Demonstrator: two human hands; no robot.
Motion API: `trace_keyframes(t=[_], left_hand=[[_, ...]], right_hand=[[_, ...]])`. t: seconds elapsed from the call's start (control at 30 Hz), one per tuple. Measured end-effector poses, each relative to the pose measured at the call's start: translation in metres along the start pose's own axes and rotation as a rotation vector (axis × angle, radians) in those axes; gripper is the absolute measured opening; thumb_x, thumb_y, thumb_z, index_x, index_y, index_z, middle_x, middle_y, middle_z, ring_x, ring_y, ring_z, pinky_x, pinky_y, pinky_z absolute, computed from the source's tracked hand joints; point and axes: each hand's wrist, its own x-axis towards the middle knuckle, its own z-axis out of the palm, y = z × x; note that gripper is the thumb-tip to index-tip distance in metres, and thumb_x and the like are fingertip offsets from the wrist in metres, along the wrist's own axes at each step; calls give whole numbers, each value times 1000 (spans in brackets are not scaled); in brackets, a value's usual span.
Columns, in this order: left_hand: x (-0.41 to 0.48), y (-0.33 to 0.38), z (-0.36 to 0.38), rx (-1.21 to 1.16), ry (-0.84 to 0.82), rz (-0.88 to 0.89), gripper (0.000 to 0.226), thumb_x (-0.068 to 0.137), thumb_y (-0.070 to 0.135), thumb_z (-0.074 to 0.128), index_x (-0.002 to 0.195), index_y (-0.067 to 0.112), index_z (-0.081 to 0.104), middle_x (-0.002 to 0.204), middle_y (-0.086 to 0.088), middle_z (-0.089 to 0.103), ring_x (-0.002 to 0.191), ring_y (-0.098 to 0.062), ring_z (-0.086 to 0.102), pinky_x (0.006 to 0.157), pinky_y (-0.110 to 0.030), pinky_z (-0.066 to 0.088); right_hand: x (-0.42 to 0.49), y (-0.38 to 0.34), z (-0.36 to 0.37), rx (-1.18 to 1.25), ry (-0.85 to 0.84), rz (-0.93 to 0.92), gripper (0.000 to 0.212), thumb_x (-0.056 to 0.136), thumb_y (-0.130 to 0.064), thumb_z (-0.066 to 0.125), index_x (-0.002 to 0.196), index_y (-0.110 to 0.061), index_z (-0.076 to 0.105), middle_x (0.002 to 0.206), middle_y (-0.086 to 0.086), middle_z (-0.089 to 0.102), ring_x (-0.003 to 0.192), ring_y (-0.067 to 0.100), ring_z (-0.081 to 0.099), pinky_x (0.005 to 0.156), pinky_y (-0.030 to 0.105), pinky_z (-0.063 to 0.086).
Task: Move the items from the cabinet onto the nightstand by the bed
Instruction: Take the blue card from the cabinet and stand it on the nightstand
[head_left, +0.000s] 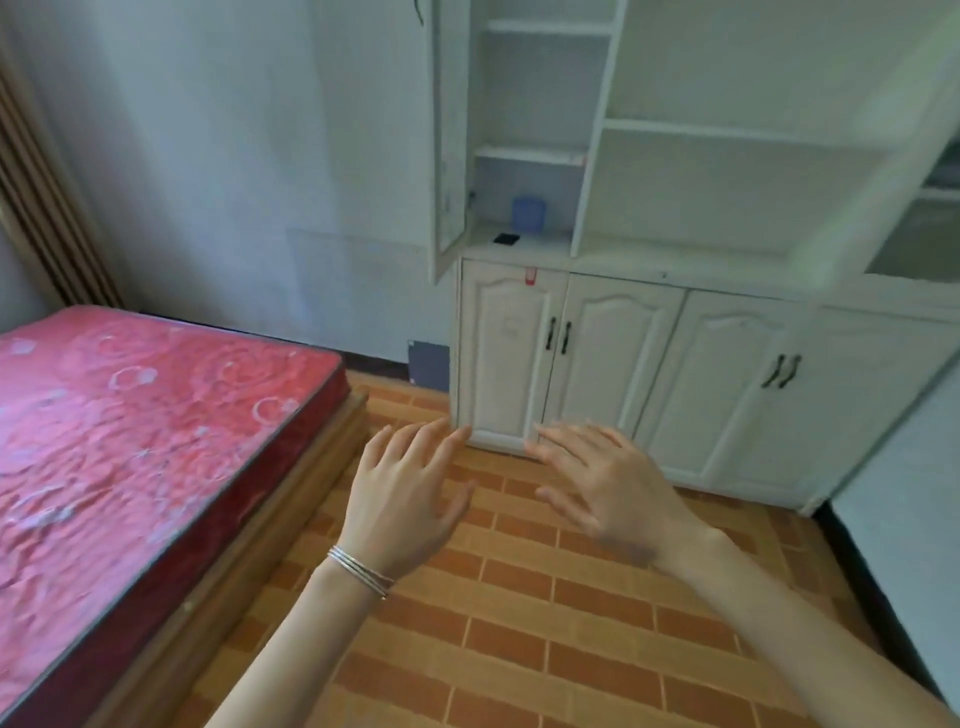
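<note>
Head view shows both hands, left (402, 493) and right (613, 488), spread wide and empty, while the blue cup (528, 212) and small black thing (506, 238) wait in the cabinet (675, 208).

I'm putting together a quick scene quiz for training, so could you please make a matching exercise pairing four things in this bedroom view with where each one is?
Things:
1. blue cup
2. small black object
3. silver bracelets
4. red mattress

Places:
A. on the left wrist
B. on the wooden bed frame at the left
C. toward the back of the open cabinet's lowest shelf
D. near the front edge of that same shelf

Pairs: 1-C, 2-D, 3-A, 4-B
</note>
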Motion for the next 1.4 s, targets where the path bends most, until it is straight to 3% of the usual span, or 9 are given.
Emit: trace_keyframes(t=[0.23,0.53,0.73,1.1,1.4], left_hand=[[78,33,22,-21,6,103,55,86,49,35,132,24,51,129,-1,57,121,-24,51,103,-48,38],[161,-12,84,7,-36,158,54,87,51,35,130,25,53,128,-2,59,119,-25,53,101,-47,40],[253,-59,109,24,-12,207,52,87,50,37,132,26,50,128,-2,58,120,-25,52,101,-45,38],[370,-108,163,31,-8,238,52,86,50,36,130,26,52,127,-2,59,119,-26,54,100,-44,39],[474,-113,241,47,-7,209,52,85,50,38,128,26,53,123,0,60,116,-24,55,99,-43,39]], right_hand=[[11,70,-12,-21,137,100,49,93,-45,35,132,-20,51,132,2,55,122,18,49,103,37,34],[71,129,49,-12,106,183,48,93,-45,35,134,-23,48,136,-1,51,127,15,43,108,36,22],[153,171,64,-71,158,199,46,90,-43,38,127,-22,55,130,0,56,121,15,48,102,41,39],[252,242,105,-100,172,222,47,91,-43,35,129,-23,54,132,0,55,123,14,46,104,39,36],[317,358,151,-73,149,188,47,92,-43,33,129,-22,54,132,0,55,121,16,50,105,37,36]])
